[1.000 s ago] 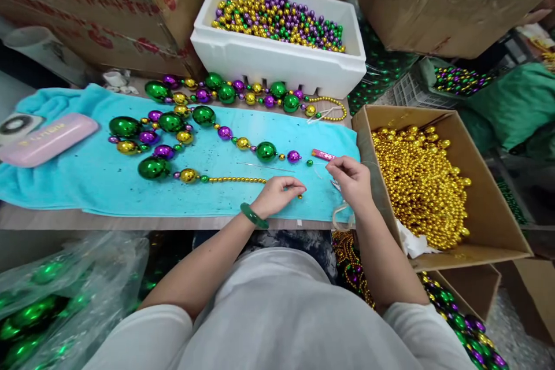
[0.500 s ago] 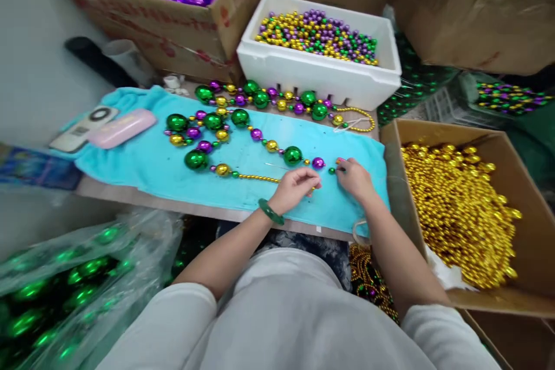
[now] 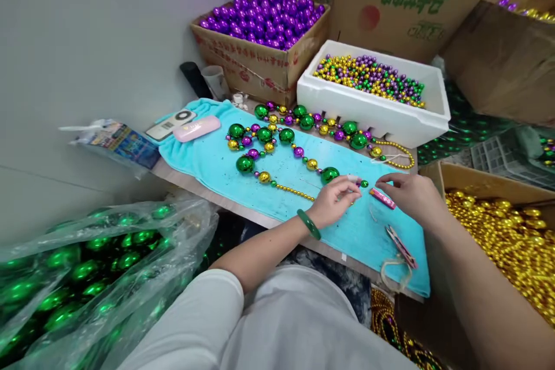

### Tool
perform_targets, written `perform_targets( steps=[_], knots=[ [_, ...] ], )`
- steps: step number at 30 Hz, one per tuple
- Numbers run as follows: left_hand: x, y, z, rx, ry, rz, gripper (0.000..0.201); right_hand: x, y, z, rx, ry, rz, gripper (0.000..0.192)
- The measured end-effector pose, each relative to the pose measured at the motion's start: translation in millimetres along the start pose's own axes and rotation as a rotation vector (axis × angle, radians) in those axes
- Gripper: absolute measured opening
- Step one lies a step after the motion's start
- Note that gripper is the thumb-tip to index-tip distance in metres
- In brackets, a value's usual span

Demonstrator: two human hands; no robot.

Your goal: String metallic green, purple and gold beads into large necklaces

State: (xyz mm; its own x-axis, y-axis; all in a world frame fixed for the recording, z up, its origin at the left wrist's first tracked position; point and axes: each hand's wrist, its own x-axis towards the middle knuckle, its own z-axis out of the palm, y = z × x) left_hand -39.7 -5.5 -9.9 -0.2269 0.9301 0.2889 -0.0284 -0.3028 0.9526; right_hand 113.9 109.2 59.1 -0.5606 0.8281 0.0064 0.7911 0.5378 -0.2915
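A bead necklace (image 3: 329, 174) of green, purple and gold balls lies in loops on a turquoise towel (image 3: 299, 225). My left hand (image 3: 335, 201), with a green bangle at the wrist, is closed in a pinch at the necklace's end; its row of small gold beads (image 3: 295, 191) runs under the fingers. A small green bead (image 3: 365, 183) sits between my two hands. My right hand (image 3: 410, 193) is closed, thumb and fingertips together; whatever they pinch is too small to make out. Just below those fingertips lies a pink lighter (image 3: 382, 198). Scissors-like snips (image 3: 401, 247) rest nearer me.
Behind stand a white foam box (image 3: 373, 110) of mixed beads and a carton (image 3: 255, 66) of purple balls. Gold beads fill a carton (image 3: 437, 176) at right. A pink case (image 3: 196, 128) lies left. A plastic bag (image 3: 173, 243) holds green balls. Another bead strand (image 3: 358, 140) edges the foam box.
The view has swung, shifting the table right and lower. My right hand has drawn back from the green bead, and the lighter and snips now show.
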Motion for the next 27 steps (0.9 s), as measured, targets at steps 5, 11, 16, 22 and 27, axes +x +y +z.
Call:
perform_targets(
  steps=[5, 11, 16, 22, 27],
  knots=[
    [14.6, 9.3, 5.9, 0.01, -0.099, 0.13, 0.012, -10.9, -35.2, -20.1, -0.109, 0.16, -0.326, 0.018],
    [16.7, 21.8, 1.4, 0.235, -0.241, 0.241, 0.016, -28.4, -45.4, -20.6, -0.14, 0.33, -0.365, 0.021],
    [12.3, 14.6, -2.5, 0.235, -0.224, 0.141, 0.016, -26.5, -34.3, -7.9, -0.103, 0.37, -0.285, 0.02],
    [14.2, 3.4, -10.8, -0.019, -0.252, -0.311, 0.015, -20.0, -33.3, 4.0, 0.06, 0.234, -0.105, 0.017],
    [28.1, -6.9, -25.1, -0.222, -0.244, -0.469, 0.027, -16.4, -23.6, -3.4, 0.117, 0.308, -0.022, 0.017]
  ],
)
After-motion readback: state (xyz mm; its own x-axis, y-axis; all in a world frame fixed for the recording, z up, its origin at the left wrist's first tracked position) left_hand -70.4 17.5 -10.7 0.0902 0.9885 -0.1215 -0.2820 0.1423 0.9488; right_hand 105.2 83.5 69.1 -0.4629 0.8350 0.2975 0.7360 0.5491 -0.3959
